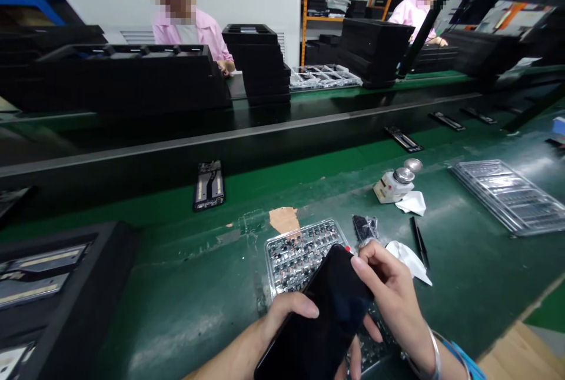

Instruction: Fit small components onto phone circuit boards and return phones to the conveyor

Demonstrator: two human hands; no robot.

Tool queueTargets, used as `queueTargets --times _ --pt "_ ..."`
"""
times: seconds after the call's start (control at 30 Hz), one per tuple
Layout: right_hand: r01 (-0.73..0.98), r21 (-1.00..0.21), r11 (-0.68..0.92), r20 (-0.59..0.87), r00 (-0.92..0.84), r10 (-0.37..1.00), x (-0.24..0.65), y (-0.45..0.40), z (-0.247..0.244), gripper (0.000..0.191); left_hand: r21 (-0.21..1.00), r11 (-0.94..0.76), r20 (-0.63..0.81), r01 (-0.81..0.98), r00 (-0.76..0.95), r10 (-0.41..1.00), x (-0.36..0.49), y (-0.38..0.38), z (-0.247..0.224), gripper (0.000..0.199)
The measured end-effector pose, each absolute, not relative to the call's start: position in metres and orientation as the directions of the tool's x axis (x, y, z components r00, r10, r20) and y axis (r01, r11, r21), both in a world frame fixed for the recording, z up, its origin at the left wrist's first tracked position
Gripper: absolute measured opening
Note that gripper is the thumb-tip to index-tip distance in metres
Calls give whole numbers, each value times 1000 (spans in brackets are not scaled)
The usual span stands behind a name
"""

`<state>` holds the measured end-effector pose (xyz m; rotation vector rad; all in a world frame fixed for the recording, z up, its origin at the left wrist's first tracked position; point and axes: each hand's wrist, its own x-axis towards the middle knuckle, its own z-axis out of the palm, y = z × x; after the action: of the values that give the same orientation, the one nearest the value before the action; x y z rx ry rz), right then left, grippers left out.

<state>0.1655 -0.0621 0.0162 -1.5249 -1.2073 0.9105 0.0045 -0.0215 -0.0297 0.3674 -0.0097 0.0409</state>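
Note:
My left hand (289,308) grips a phone (329,315) with a dark, blank screen facing up, its thumb lying along the edge and its fingers wrapped underneath. My right hand (391,286) is closed at the phone's top right corner, with the thumb on the edge. A small red spot (348,249) shows at that corner; I cannot make out what it is. Beneath the phone lies a clear plastic tray (304,253) filled with small metallic parts. A small plastic bag (365,227) with dark contents lies just beyond my right hand.
Right of the tray are a white dispenser bottle (391,186), white wipes (412,203), black tweezers (419,242) and stacked clear trays (512,195). A black foam tray (106,274) holds phone bodies at left. Opened phones (209,185) lie along the conveyor (265,159). Co-workers in pink (207,30) stand beyond.

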Motion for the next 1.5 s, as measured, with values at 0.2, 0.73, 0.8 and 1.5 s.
queueTargets --times 0.2,0.73,0.8,1.5 --pt "227 -972 -59 1 256 967 163 -65 18 32 355 934 62 -36 998 14 5 -22 -29 71" --pt "172 -966 195 250 403 880 172 -53 16 23 479 876 11 -61 998 64 9 -21 -28 85" --pt "233 -943 240 325 474 818 184 -47 18 21 481 874 -129 -72 980 152 8 -17 -23 68" --pt "947 -318 38 -177 -98 979 181 -53 -6 12 955 113 -57 -275 205 977 -10 126 -12 39"
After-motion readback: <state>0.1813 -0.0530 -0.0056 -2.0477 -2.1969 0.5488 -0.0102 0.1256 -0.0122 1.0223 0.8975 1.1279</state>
